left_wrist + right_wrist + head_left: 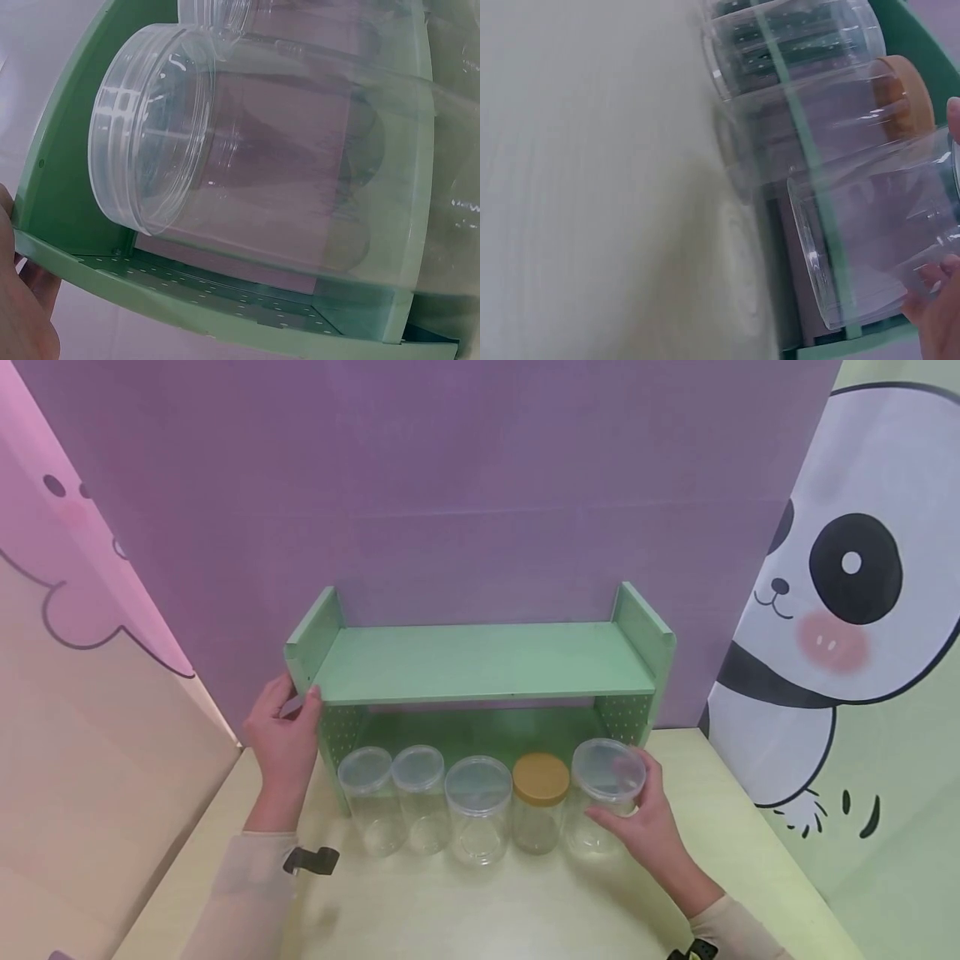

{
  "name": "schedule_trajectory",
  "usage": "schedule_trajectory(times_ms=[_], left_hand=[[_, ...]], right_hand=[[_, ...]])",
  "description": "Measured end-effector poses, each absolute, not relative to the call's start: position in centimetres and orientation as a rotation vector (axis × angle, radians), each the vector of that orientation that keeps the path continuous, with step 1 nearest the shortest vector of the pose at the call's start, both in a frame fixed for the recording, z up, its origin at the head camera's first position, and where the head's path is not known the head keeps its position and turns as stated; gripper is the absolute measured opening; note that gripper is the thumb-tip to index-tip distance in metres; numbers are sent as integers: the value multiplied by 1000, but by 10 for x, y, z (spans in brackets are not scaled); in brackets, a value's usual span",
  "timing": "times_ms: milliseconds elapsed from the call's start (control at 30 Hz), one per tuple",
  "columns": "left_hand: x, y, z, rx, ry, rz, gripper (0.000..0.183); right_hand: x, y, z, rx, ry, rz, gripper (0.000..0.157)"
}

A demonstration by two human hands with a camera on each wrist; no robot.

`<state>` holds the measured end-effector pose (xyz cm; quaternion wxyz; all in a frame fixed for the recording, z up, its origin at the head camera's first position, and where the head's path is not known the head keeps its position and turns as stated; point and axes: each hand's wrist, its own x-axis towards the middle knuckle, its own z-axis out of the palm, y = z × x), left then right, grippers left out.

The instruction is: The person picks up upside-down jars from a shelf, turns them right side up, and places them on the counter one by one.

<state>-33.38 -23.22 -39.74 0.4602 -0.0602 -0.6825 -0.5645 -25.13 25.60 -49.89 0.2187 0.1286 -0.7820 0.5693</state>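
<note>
At the green shelf's (480, 664) left side panel, my left hand (285, 735) grips the front edge between thumb and fingers. My right hand (648, 818) holds the rightmost clear jar (600, 768) near its clear lid, thumb at the front and fingers round the far right side. Left of it stands a clear jar with a tan lid (541, 781). Further left come a wide clear jar (478, 793) and two narrower clear jars, the middle one (420, 777) and the leftmost (367, 777). In the right wrist view, the held jar (885, 225) has its base beside the tan-lidded one.
The jars stand in a row on the pale wooden table (420, 914), in front of the shelf's lower opening. A purple backdrop (480, 527) rises behind the shelf. Walls with cartoon drawings flank the table, including a panda (855, 635) on the right.
</note>
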Motion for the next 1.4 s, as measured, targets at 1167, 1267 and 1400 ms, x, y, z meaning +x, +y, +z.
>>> schedule_trajectory(times_ms=[1167,1267,1400], left_hand=[[-332,-238,-400,-158,-1683,-1382,35],[-332,-238,-399,-152,-1689,-1378,34],[-329,-238,-398,-141,-1704,-1382,34]], right_hand=[[-263,255,-527,287,-2300,1618,115],[-263,255,-528,275,-2312,1603,116],[-262,256,-526,267,-2331,1568,119]])
